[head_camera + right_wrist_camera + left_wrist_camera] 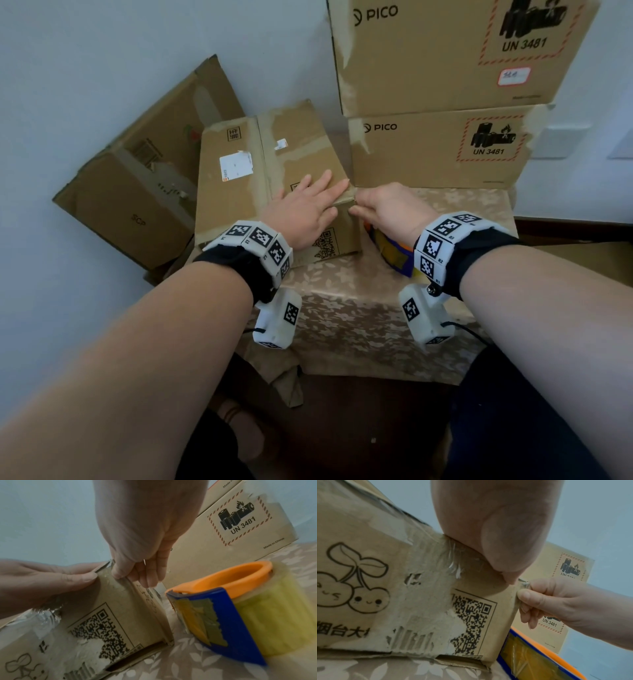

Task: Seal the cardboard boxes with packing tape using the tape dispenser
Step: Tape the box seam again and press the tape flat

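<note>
The small cardboard box [274,192] sits on the worktop [359,325], wedged between leaning cartons at the left and two stacked boxes [442,150] printed "PICO" and "UN 3481". The left hand [305,209] lies flat, fingers spread, on its top; the right hand [387,209] pinches clear tape at its near right corner. The tape dispenser [240,615] stands just beside the box, mostly hidden under the right wrist in the head view.

"PICO", "UN 3481" on stacked boxes [435,150]
</note>
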Tool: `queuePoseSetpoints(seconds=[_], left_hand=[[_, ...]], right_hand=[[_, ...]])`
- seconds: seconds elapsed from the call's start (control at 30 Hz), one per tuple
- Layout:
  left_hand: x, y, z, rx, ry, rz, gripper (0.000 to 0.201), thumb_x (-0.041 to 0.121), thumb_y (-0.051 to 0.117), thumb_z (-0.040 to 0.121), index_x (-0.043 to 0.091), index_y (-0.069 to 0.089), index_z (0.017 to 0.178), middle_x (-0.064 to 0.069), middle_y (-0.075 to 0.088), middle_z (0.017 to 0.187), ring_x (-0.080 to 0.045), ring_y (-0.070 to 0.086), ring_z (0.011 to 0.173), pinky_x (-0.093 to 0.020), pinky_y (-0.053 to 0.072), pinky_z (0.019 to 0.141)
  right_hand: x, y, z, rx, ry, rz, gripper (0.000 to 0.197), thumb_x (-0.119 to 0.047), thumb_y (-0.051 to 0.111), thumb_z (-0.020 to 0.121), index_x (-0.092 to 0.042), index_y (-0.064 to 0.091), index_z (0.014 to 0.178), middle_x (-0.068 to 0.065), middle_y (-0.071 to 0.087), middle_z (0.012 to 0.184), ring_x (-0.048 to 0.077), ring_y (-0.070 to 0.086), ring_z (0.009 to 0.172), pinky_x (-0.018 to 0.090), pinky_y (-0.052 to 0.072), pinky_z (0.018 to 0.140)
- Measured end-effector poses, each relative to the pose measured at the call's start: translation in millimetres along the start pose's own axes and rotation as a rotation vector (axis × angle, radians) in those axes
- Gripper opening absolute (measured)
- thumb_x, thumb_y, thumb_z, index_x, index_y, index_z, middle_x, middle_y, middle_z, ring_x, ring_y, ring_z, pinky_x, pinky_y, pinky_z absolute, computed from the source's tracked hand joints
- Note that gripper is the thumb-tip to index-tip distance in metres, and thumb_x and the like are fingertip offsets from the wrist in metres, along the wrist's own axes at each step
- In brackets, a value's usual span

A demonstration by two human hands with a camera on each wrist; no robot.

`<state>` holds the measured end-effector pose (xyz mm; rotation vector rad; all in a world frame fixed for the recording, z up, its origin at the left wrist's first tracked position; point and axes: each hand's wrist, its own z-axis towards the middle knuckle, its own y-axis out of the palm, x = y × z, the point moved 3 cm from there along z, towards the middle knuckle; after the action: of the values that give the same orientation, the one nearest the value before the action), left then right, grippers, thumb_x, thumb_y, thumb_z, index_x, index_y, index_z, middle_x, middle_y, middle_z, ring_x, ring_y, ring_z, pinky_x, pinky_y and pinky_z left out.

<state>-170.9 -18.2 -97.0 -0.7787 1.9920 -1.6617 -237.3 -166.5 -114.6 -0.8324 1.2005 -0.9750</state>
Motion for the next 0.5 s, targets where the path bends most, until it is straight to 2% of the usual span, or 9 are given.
queuePoseSetpoints(seconds=[0.13,0.2,0.27,0.33,0.37,0.43,0.5], left_hand=[[0.1,-0.5,-0.8,-0.008,-0.004,0.001,0.052,0.042,0.019,0.103,0.041,-0.002,0.15,0.009,-0.007,0.16,-0.021,-0.001,0.148,-0.054,0.006,0.117],[-0.5,-1.8,-1.2,-0.009,-0.002,-0.003,0.052,0.041,0.02,0.103,0.041,-0.002,0.15,0.008,-0.006,0.16,-0.022,-0.001,0.148,-0.054,0.006,0.117],[-0.6,-2.7,-2.1,-0.013,0.0,-0.002,0.052,0.039,0.02,0.103,0.04,-0.002,0.15,0.008,-0.007,0.16,-0.022,-0.001,0.148,-0.054,0.006,0.117],[-0.1,-4.5,-3.3,-0.021,0.0,0.002,0.053,0.037,0.022,0.104,0.038,-0.003,0.151,0.007,-0.007,0.16,-0.022,-0.002,0.148,-0.053,0.006,0.118],[0.4,-6.2,-4.9,-0.024,0.0,0.01,0.054,0.036,0.023,0.104,0.035,-0.003,0.151,0.005,-0.008,0.16,-0.022,-0.001,0.148,-0.052,0.007,0.118],[0.1,-9.6,-9.5,-0.023,0.0,0.035,0.057,0.034,0.026,0.104,0.026,-0.002,0.153,-0.002,-0.005,0.161,-0.025,0.004,0.147,-0.048,0.014,0.118],[-6.1,-12.4,-17.5,-0.002,-0.053,0.056,0.058,0.035,0.031,0.103,0.016,0.007,0.153,-0.008,0.01,0.159,-0.026,0.022,0.143,-0.043,0.033,0.111]], right_hand=[[-3.6,-3.1,2.5,-0.067,0.006,-0.055,0.028,-0.032,0.051,0.097,-0.009,0.059,0.084,0.008,0.057,0.077,0.026,0.054,0.075,0.034,0.044,0.071],[-7.3,-8.1,5.3,-0.119,0.021,-0.096,0.028,-0.032,0.051,0.097,-0.009,0.06,0.085,0.006,0.055,0.077,0.024,0.051,0.077,0.031,0.04,0.07],[-11.3,-12.4,9.1,-0.202,0.041,-0.168,0.029,-0.033,0.053,0.097,-0.007,0.064,0.089,0.005,0.053,0.077,0.024,0.051,0.078,0.028,0.037,0.069],[-12.9,-11.8,13.0,-0.317,0.1,-0.245,0.029,-0.035,0.057,0.094,-0.007,0.064,0.091,0.006,0.053,0.079,0.026,0.054,0.08,0.03,0.041,0.069],[-14.0,-10.3,14.5,-0.36,0.138,-0.271,0.03,-0.038,0.06,0.092,-0.008,0.062,0.087,0.006,0.053,0.078,0.025,0.055,0.078,0.03,0.044,0.069],[-18.3,-10.0,17.7,-0.371,0.201,-0.292,0.041,-0.048,0.064,0.086,-0.011,0.053,0.074,0.004,0.053,0.073,0.025,0.056,0.075,0.032,0.047,0.067],[-27.7,-18.8,16.7,-0.268,0.247,-0.301,0.048,-0.061,0.062,0.081,-0.014,0.053,0.074,0.002,0.052,0.071,0.024,0.056,0.072,0.032,0.044,0.061]])
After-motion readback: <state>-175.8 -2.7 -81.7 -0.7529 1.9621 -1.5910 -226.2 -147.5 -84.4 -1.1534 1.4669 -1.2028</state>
